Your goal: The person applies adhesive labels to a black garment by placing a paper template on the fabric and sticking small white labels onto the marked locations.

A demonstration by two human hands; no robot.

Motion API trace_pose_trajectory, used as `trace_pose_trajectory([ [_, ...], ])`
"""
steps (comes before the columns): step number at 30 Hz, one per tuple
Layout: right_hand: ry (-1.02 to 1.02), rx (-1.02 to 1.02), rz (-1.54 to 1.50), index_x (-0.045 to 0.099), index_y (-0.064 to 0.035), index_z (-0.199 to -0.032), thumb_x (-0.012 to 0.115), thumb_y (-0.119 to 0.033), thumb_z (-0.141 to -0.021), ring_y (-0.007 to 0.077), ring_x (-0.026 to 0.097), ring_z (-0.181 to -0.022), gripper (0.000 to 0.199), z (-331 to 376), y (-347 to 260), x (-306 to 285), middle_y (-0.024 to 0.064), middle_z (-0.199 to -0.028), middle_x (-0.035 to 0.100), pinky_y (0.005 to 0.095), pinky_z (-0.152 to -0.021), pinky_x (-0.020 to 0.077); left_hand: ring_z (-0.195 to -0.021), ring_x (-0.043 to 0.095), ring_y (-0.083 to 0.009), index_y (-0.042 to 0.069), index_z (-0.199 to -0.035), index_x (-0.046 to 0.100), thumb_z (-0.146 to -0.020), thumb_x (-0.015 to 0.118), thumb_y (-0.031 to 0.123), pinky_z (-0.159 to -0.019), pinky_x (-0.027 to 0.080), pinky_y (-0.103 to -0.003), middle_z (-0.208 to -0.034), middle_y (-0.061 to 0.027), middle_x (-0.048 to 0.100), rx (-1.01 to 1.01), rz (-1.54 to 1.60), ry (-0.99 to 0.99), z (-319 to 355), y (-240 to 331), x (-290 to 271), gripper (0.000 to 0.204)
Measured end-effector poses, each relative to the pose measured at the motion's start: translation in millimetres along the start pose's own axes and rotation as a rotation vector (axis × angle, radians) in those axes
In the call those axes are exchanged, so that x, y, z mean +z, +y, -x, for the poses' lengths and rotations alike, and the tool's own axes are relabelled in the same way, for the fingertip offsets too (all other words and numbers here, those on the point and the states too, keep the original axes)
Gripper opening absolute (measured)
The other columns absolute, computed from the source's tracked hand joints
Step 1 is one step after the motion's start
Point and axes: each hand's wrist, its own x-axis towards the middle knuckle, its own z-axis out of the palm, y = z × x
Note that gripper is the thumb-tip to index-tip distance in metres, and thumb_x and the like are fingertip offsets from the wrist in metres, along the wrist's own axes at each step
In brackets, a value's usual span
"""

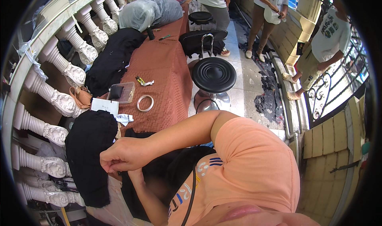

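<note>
Your right hand [125,154]: bent at the wrist, fingers curled narrowly together; you could not tell whether anything sat between the tips. Your left hand [136,176]: mostly hidden beneath the right, its grip impossible to tell. Black cloth [92,156]: soft, matte, rumpled, draped just left of both hands. Table [159,74]: under a red-brown cover of raised, quilted texture. Upon it you had a shallow clear plastic box [126,93] with a black item inside, a smooth white ring [145,103], a small yellow-and-black tool [141,81], a white card packet [104,106], a long crumpled black fabric heap [113,58] and a translucent, puffed plastic bag [149,17]. Left: carved white balusters [55,96]. Right: a round stool [214,74], black ridged seat, chrome base. Your right forearm [179,136] crossed before the table's near end, partly blocking it.
</note>
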Motion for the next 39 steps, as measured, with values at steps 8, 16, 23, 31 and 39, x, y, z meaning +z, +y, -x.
trace_pose_trajectory([
  [8,0.016,-0.008,-0.017,0.058,-0.0069,-0.088,0.067,-0.008,-0.079,0.019,0.066,-0.066,0.013,0,3,3,0.0041,-0.074,0.067,0.0312,-0.057,0.0483,-0.107,0.055,-0.0169,-0.01,-0.121,0.055,-0.082,0.073,0.018,-0.095,0.038,-0.029,-0.116,-0.0103,0.061,-0.029,-0.023,-0.028,3,7,-1,0.052],
  [16,-0.003,0.027,-0.003,0.058,-0.0072,-0.088,0.066,-0.007,-0.081,0.0208,0.064,-0.068,0.01,3,5,4,0.0036,-0.075,0.065,0.0319,-0.059,0.0471,-0.1,0.056,-0.0143,-0.007,-0.115,0.06,-0.082,0.073,0.015,-0.09,0.041,-0.027,-0.109,-0.0073,0.063,-0.029,0.038,-0.011,11,21,7,0.042],
  [23,0.041,0.055,-0.043,0.058,-0.0065,-0.087,0.065,-0.006,-0.079,0.0199,0.065,-0.066,0.011,2,-6,-6,0.0031,-0.074,0.066,0.0316,-0.059,0.048,-0.092,0.057,-0.0121,-0.006,-0.108,0.064,-0.083,0.072,0.015,-0.085,0.043,-0.027,-0.101,-0.0042,0.065,-0.12,-0.042,-0.005,9,16,3,0.034],
  [31,0.026,0.006,0.0,0.058,-0.008,-0.088,0.066,-0.008,-0.08,0.0214,0.064,-0.068,0.011,6,4,1,0.0034,-0.074,0.064,0.0326,-0.059,0.0467,-0.103,0.056,-0.0158,-0.009,-0.119,0.056,-0.083,0.071,0.016,-0.092,0.041,-0.028,-0.114,-0.0091,0.062,-0.062,-0.026,-0.02,11,25,7,0.046],
  [39,0.026,-0.051,-0.04,0.058,-0.0073,-0.089,0.066,-0.008,-0.082,0.0247,0.063,-0.072,0.01,10,-5,3,0.0045,-0.077,0.063,0.034,-0.061,0.047,-0.113,0.052,-0.0196,-0.009,-0.121,0.055,-0.08,0.074,0.013,-0.099,0.036,-0.031,-0.121,-0.011,0.058,0.016,0.025,0.018,20,37,14,0.051],
])
